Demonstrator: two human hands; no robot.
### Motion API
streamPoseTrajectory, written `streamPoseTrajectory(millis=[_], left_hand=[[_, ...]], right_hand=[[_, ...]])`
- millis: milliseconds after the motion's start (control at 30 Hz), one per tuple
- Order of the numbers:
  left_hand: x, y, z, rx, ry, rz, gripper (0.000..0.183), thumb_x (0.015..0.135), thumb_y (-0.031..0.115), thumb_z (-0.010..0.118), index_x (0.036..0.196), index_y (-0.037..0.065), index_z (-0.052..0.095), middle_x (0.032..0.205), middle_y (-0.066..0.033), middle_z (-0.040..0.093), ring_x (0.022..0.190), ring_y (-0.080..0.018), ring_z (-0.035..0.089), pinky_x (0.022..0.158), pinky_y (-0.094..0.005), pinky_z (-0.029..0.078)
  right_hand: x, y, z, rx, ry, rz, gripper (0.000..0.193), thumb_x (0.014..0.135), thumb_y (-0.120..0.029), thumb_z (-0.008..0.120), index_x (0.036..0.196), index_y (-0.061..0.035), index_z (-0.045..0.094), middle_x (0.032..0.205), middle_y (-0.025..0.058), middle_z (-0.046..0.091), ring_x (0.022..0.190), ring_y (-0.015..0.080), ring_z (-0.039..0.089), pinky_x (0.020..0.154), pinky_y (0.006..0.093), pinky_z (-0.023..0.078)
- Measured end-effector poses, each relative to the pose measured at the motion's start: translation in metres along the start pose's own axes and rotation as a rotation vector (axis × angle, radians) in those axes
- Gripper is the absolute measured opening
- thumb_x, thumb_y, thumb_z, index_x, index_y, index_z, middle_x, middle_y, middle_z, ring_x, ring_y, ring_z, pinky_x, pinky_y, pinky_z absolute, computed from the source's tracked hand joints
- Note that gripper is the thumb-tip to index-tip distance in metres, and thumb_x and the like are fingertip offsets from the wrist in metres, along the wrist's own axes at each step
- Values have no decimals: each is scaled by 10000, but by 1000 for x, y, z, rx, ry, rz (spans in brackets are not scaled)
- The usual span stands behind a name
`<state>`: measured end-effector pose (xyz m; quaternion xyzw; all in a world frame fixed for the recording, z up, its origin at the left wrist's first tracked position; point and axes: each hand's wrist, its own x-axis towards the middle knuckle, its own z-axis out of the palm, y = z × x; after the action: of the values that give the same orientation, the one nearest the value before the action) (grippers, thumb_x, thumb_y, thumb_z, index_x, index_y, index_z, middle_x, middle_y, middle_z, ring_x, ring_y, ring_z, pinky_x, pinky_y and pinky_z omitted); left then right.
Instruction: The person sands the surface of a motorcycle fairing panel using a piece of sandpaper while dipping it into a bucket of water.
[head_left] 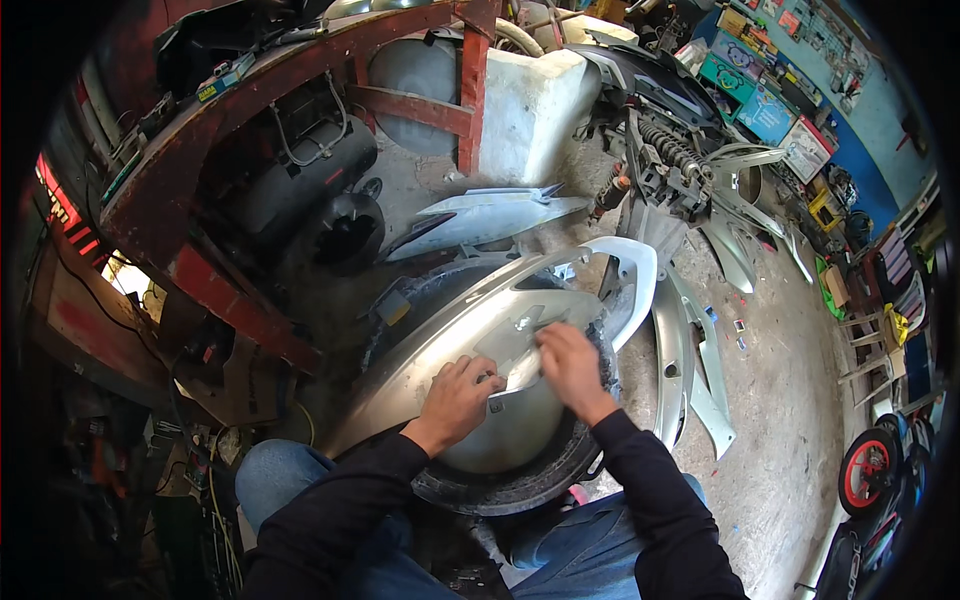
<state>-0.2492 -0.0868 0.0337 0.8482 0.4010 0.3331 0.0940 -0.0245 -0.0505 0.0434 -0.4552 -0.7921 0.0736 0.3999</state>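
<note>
A long silver motorcycle fairing panel point(410, 372) lies slanted across a black tyre point(510, 498) in front of my knees, its pale curved end point(640, 290) toward the far right. At the panel's near edge, my left hand point(458, 402) is closed, fingers curled onto it. My right hand point(574, 368) is over the panel's middle, its fingers curled together; what they hold is hidden. Between the hands shows a pale strip point(524, 372); I cannot tell whether it is loose film or the panel's edge. A dull grey patch point(520, 325) marks the surface beyond.
A red-brown workbench point(420, 105) stands at the left, with a dark tank point(325, 165) beneath. A pale fairing piece point(480, 220) lies beyond the tyre. Other panels point(690, 365) rest on the concrete floor at right, near a stripped motorcycle point(665, 165). A red-rimmed wheel point(868, 470) is far right.
</note>
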Motion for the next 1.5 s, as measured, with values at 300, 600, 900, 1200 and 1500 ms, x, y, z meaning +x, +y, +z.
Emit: streamPoseTrajectory(millis=[300, 600, 900, 1200, 1500], left_hand=[[0, -6, 3, -22, -19, 16, 193, 780, -7, 613, 950, 84, 628, 1035, -51, 617, 969, -252, 617, 759, -401, 444], [-3, -11, 5, -55, -35, 28, 216, 774, -19, 612, 963, 86, 625, 1048, -60, 617, 991, -266, 621, 766, -412, 439], [-3, -9, 6, -51, -2, 61, 295, 794, -28, 597, 1048, 112, 652, 1059, -50, 625, 1017, -251, 624, 821, -411, 424], [-4, -15, 11, -70, -58, 27, 358, 731, -44, 675, 1035, 145, 678, 1026, -14, 652, 1002, -251, 625, 814, -402, 424], [-2, -15, 13, -91, -64, 11, 357, 718, -58, 658, 1019, 133, 674, 1004, -29, 638, 997, -263, 624, 817, -415, 430]], right_hand=[[1, 0, 3, -15, -114, -264, 164, 805, 2, 651, 956, -6, 716, 1010, 159, 702, 963, 362, 664, 901, 442, 545], [2, -1, 0, -20, -186, -354, 193, 825, -41, 665, 1002, 9, 725, 1033, 159, 711, 992, 356, 662, 925, 449, 533], [-3, -5, 5, 34, -107, -192, 200, 798, -69, 683, 992, -23, 702, 988, 138, 693, 940, 340, 658, 868, 442, 539], [-7, 5, 11, -66, -17, -82, 179, 784, -35, 668, 962, -26, 692, 995, 142, 684, 953, 348, 655, 910, 434, 539], [4, 8, 3, -131, -1, 10, 218, 796, -52, 672, 1006, -2, 702, 991, 138, 695, 955, 347, 665, 903, 441, 542]])
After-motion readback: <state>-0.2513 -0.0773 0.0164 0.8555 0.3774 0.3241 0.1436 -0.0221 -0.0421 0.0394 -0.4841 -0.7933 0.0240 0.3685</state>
